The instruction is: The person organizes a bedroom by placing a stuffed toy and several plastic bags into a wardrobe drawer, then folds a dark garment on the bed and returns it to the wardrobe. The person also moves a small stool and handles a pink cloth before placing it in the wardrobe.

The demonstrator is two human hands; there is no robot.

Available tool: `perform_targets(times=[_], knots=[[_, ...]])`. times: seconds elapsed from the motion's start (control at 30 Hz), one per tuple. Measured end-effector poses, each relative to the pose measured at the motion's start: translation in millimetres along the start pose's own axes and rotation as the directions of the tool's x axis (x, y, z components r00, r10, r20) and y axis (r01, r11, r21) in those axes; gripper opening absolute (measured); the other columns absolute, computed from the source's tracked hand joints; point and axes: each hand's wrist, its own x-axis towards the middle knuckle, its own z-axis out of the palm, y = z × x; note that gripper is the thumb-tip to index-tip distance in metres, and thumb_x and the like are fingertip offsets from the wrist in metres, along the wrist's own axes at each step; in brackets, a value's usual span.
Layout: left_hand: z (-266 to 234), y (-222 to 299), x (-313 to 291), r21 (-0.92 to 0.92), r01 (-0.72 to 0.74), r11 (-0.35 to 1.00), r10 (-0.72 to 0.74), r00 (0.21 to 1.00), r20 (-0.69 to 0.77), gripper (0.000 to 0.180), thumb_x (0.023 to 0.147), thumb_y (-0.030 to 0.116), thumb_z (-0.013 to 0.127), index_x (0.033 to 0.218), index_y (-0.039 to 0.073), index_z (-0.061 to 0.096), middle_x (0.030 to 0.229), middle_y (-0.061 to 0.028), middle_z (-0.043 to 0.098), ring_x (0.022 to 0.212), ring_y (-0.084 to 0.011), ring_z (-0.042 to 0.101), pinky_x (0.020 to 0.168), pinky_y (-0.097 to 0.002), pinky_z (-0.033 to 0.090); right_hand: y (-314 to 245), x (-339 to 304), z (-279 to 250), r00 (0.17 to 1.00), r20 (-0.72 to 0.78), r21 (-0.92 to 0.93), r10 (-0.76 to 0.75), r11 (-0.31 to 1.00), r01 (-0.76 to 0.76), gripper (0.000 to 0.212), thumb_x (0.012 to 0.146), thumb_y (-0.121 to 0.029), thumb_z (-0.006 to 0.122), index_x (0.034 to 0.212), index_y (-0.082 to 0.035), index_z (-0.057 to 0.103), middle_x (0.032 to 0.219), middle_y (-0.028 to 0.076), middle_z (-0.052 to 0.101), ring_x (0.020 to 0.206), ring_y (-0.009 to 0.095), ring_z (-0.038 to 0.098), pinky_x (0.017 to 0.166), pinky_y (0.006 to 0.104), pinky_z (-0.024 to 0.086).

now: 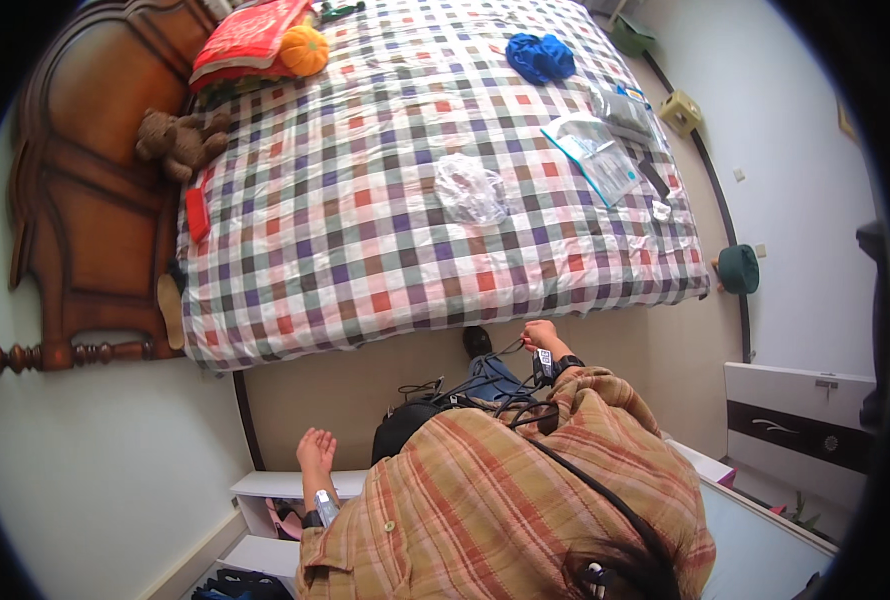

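Note:
My right hand (539, 336) is in front of the bed's near edge, fingers closed on a thin black cable (513, 348). The cable runs back in loops toward my waist and lap, next to a black bag-like item (403, 428). Lower and to the left, my left hand (317, 450) is held out over the floor beside a white shelf unit (265, 484). Its fingers are stretched and nothing is in them. Both wrists carry small strapped devices.
A bed with a checked cover (345, 250) fills the space ahead. On it lie a crumpled clear plastic bag (470, 190), blue cloth (540, 58), a flat clear package (595, 155), a teddy bear (182, 143) and an orange cushion (304, 50). A green stool (737, 269) stands right.

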Motion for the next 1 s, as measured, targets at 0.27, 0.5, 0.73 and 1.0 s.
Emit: perform_targets(times=[0.27, 0.5, 0.73, 1.0], knots=[[182.0, -0.2, -33.2, 0.217, 0.055, 0.975, -0.104, 0.969, 0.224, 0.031, 0.085, 0.006, 0.056, 0.114, 0.007, 0.046, 0.1, -0.0111, 0.057, 0.089, -0.0249, 0.06, 0.076, -0.0417, 0.052, -48.1, 41.1, -67.4, 0.994, -0.068, -0.027, 0.089, 0.995, -0.091, 0.028, 0.074, 0.0, 0.057, 0.1, -0.007, 0.062, 0.075, 0.009, 0.063, 0.056, 0.017, 0.061, 0.043, 0.0305, 0.046], [243.5, -21.2, -21.9, 0.444, 0.079, 0.893, -0.208, 0.945, 0.251, 0.032, 0.085, 0.006, 0.056, 0.116, 0.004, 0.046, 0.103, -0.0114, 0.057, 0.089, -0.0243, 0.061, 0.073, -0.0381, 0.053, -187.5, 71.0, -73.1, 0.82, 0.312, -0.485, -0.48, 0.661, 0.572, 0.034, 0.07, -0.022, 0.06, 0.101, -0.012, 0.067, 0.102, 0.013, 0.064, 0.102, 0.028, 0.056, 0.087, 0.0378, 0.045], [311.1, -45.6, 34.9, 0.714, 0.081, 0.696, -0.295, 0.938, 0.181, 0.032, 0.085, 0.004, 0.055, 0.116, 0.004, 0.047, 0.107, -0.009, 0.056, 0.088, -0.0209, 0.061, 0.072, -0.0341, 0.053, -251.3, 158.1, 22.0, 0.869, 0.178, -0.628, -0.462, 0.627, 0.462, 0.037, 0.064, -0.034, 0.067, 0.1, -0.032, 0.069, 0.141, 0.031, 0.021, 0.13, 0.043, 0.025, 0.11, 0.0397, 0.019], [334.1, -58.5, 72.4, 0.798, 0.029, 0.603, -0.333, 0.917, 0.218, 0.029, 0.084, 0.002, 0.054, 0.112, 0.006, 0.049, 0.1, -0.006, 0.057, 0.083, -0.0182, 0.062, 0.068, -0.0322, 0.053, -226.3, 157.9, 27.7, 0.797, 0.045, -0.199, -0.602, 0.776, 0.598, 0.029, 0.065, -0.026, 0.067, 0.094, -0.02, 0.07, 0.126, 0.018, 0.045, 0.113, 0.032, 0.048, 0.095, 0.0359, 0.04]])
